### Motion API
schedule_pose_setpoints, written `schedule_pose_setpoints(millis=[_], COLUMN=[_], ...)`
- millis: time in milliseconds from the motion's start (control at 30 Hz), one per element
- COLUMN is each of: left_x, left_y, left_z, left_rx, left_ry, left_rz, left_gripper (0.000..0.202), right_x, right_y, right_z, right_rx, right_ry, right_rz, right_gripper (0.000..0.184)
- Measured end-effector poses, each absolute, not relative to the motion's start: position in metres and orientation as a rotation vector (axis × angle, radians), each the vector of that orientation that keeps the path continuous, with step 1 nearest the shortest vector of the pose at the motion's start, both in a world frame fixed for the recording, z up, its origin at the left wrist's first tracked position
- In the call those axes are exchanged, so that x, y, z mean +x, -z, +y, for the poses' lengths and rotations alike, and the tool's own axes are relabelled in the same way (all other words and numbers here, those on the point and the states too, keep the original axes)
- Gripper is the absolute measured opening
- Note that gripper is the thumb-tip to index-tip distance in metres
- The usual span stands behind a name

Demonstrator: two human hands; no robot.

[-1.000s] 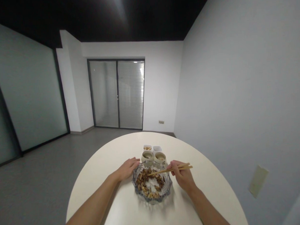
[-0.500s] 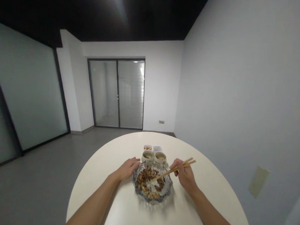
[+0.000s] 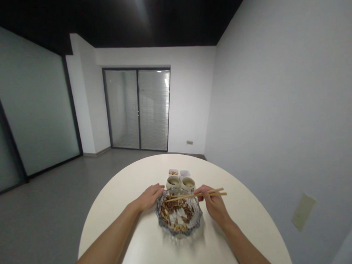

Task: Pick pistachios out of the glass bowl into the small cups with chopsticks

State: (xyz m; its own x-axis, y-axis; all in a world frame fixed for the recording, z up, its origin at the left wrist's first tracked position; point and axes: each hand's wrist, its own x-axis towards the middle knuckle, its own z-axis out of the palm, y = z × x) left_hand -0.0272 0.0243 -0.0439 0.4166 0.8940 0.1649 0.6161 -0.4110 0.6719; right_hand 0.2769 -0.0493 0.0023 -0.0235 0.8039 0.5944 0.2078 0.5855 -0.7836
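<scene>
A scalloped clear glass bowl (image 3: pixel 179 234) sits near the middle of the table, with brown striped pieces that look like seeds in their shells (image 3: pixel 166 217) and some paler pieces (image 3: pixel 179 227) at its near side. Against the bowl's left rim, my left hand (image 3: pixel 151 196) lies flat, fingers stretched out, holding nothing. Wooden chopsticks (image 3: pixel 184 196) are gripped in my right hand (image 3: pixel 214 205) at the bowl's right. Their tips reach over the brown pieces at the far left inside the bowl; whether they pinch anything is too small to tell.
Behind the bowl stand two small beige cups, a left cup (image 3: pixel 173 181) and a right cup (image 3: pixel 188 183). Farther back are a white dish (image 3: pixel 173 172) with light brown pieces and another white dish (image 3: pixel 184 173). The round white table (image 3: pixel 115 199) stands close to the right wall.
The chopstick tips have moved from the bowl's middle toward its far left side, and my right hand has shifted slightly left. Some pieces in the bowl lie differently. My left hand stays in place.
</scene>
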Motion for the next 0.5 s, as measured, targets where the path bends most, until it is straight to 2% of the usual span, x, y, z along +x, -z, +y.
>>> schedule_pose_setpoints(millis=[500], left_x=[-0.0268], left_y=[0.0402], left_z=[0.0230], left_rx=[2.188], left_ry=[-0.683], left_rz=[1.255], left_gripper=[0.075], right_x=[0.2698], right_y=[-0.0010], right_z=[-0.0552], right_rx=[-0.937], right_ry=[-0.702], right_rz=[-1.590], right_gripper=[0.077])
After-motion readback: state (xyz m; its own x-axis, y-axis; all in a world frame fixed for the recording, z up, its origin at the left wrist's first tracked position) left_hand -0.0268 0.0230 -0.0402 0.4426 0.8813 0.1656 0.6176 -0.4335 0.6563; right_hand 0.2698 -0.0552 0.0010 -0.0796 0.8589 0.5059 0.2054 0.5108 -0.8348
